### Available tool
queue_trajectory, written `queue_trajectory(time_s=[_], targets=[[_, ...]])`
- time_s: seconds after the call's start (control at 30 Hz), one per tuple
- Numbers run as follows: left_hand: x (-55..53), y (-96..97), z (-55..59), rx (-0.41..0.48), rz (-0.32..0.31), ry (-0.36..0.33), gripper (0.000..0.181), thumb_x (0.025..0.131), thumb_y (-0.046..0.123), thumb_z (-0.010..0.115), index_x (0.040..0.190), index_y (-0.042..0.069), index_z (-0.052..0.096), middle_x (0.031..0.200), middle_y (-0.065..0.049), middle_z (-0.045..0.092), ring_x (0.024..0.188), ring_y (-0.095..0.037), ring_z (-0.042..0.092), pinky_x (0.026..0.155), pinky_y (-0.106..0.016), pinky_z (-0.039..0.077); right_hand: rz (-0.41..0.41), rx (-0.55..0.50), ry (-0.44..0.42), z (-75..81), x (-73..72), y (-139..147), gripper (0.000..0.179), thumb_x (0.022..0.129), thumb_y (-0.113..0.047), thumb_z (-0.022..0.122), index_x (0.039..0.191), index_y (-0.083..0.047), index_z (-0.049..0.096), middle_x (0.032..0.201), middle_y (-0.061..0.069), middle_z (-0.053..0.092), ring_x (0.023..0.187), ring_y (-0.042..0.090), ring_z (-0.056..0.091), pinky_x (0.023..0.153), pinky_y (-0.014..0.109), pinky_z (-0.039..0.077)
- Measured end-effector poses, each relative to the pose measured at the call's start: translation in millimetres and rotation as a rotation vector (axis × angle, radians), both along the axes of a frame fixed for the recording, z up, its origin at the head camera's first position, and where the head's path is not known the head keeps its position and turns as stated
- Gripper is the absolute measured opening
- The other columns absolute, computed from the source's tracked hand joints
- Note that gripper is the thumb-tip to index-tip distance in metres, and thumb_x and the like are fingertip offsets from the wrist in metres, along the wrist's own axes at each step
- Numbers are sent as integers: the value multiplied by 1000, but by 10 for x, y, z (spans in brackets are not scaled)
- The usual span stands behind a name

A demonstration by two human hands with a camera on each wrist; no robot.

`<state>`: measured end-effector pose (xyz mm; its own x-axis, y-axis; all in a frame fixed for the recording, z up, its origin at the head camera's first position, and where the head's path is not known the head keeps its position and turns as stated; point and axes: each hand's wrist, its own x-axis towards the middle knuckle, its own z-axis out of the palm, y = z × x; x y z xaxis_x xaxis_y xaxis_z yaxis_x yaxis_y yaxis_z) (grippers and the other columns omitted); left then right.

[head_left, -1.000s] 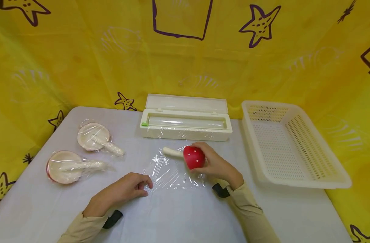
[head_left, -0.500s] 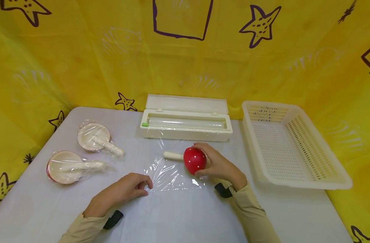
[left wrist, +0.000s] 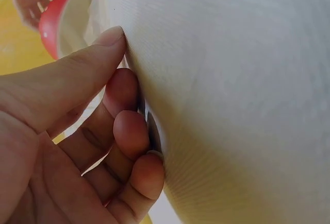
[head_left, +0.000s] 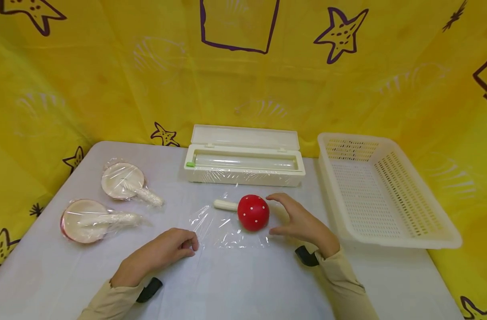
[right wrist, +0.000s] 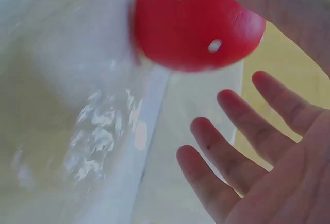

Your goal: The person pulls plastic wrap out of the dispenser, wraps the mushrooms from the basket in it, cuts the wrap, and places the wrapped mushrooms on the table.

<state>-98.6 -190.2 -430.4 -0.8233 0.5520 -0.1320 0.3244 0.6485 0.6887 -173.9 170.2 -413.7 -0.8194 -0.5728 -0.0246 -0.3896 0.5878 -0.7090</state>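
Note:
A red toy mushroom [head_left: 253, 213] with white dots lies on its side on clear plastic wrap [head_left: 227, 233], its cream stem pointing left. In the left wrist view, the pale inside of its cap shows. My right hand [head_left: 301, 222] is just right of the cap, with thumb and fingers spread and nothing held. The right wrist view shows its fingers [right wrist: 237, 157] apart below the cap. My left hand [head_left: 165, 251] rests at the wrap's left edge with its fingers loosely curled. Its fingertips [left wrist: 131, 134] are right at the table surface.
Two wrapped toy mushrooms, one farther back [head_left: 123, 180] and one nearer [head_left: 85, 221], lie at the left. Behind the wrap stands an open cream dispenser box [head_left: 245, 178] holding a film roll [head_left: 245, 161]. A white plastic basket [head_left: 391, 241] stands at the right.
My right hand has let go of the toy mushroom and drawn back to the right. The mushroom now rests on the wrap with its cap turned dotted side up. My left hand has stayed put.

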Motion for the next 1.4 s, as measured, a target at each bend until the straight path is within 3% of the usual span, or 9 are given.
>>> queue_trajectory(time_s=[0.17,0.4,0.6,0.77,1.03,1.23,1.4], targets=[[-7,-5,-7,-18,10,5,14,87,9,73,89,16,61,68,12,48,64,4,42,61,-19,39,-20,40,-17,-80,62,146,68,73,-18,87,131,-5,54,132,10,58,123,32,53,105,52,45],[-3,-29,-3,-21,44,17,26,87,12,74,105,14,57,71,12,47,64,3,42,62,-20,39,39,63,13,-192,144,312,51,71,-18,89,113,-8,63,111,4,64,104,23,57,94,38,49],[1,-58,-10,-62,70,46,23,90,11,69,110,13,58,70,13,48,65,3,42,63,-20,40,89,83,-54,-209,214,445,40,64,-19,92,93,-13,65,88,-3,59,86,10,51,81,24,47],[-16,-57,-12,-69,66,62,14,92,9,66,103,14,59,68,12,49,63,3,43,63,-20,40,132,104,-80,-202,227,498,28,67,-18,91,88,-15,71,83,-4,57,82,6,49,76,23,45],[-41,-24,9,-132,59,167,13,93,6,64,86,17,60,76,11,56,71,1,47,66,-21,43,136,85,-86,-185,221,513,7,80,-10,80,81,-13,74,78,-6,59,77,2,50,71,20,46],[-26,-22,34,-152,98,218,14,96,5,58,90,17,56,76,11,54,70,-2,47,67,-23,43,170,41,-9,-147,224,554,7,84,-5,75,82,-10,71,80,-4,64,78,1,55,73,22,49],[-37,-24,62,-121,117,251,10,97,5,58,96,15,55,78,9,55,72,-3,48,67,-25,45,112,16,-61,-124,230,574,11,83,-10,78,86,-11,67,82,-4,67,78,4,56,72,22,50]])
